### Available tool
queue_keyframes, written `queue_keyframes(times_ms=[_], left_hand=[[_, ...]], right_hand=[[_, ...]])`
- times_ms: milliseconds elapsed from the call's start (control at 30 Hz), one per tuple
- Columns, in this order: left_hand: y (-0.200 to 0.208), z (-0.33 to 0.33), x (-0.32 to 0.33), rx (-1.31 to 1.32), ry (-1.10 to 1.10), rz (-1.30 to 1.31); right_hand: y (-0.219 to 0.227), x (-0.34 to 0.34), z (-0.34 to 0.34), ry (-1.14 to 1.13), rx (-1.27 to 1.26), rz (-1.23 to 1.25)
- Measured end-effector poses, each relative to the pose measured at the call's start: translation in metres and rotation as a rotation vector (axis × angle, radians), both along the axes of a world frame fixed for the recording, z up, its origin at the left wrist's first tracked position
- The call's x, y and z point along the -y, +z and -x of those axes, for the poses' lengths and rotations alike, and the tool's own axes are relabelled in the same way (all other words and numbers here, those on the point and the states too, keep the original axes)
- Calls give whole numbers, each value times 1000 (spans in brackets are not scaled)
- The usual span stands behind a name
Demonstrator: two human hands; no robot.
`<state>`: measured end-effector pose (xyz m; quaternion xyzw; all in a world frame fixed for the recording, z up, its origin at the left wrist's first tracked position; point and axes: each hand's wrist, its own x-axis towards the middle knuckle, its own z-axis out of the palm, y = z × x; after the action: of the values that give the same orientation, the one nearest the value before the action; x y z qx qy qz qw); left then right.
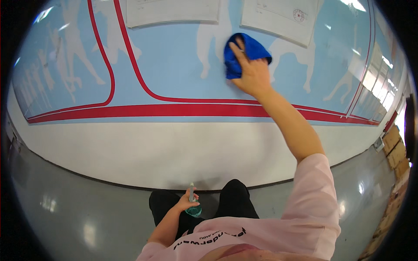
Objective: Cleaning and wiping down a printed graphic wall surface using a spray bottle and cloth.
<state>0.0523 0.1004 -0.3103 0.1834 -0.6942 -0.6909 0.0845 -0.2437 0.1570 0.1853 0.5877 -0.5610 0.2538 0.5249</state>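
A blue cloth [234, 68] lies bunched against the light blue wall panel [183, 78]. My right hand [252, 76] presses it there, arm stretched up and forward, the fingers partly over the cloth's folds. Low in front of my legs, my left hand [187, 202] is wrapped round a spray bottle [194, 212] with a green-tinted clear body and a pale spray head. The panel carries white human silhouettes and a broad red stripe [191, 110] along its lower part.
Two white paper sheets in clear holders [174, 11] [278, 19] are fixed on the panel above the cloth. Below the stripe the wall [174, 148] is plain white, down to a dark skirting edge. Grey shiny floor [109, 204] surrounds my legs. Brown cardboard boxes [396, 152] stand at the far right.
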Motion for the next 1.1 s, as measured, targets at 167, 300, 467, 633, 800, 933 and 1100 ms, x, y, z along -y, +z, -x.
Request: queue_keyframes(times_ms=[167,300,467,633,800,933,1100], left_hand=[[-2,-2,1,-29,9,70],[-6,0,1,-51,16,-29],[-13,1,3,-56,-1,-65],[-15,4,8,-78,-32,-41],[-6,0,9,-30,-59,0],[1,-2,6,-39,-71,51],[-5,-2,5,-71,-45,75]], right_hand=[[31,32,-17,7,-154,91],[110,40,-26,-43,-39,287],[221,45,-37,-1,21,458],[236,75,-7,-188,-124,526],[161,76,-10,-103,-15,418],[93,64,-14,-271,228,28],[4,56,-4,33,-86,144]])
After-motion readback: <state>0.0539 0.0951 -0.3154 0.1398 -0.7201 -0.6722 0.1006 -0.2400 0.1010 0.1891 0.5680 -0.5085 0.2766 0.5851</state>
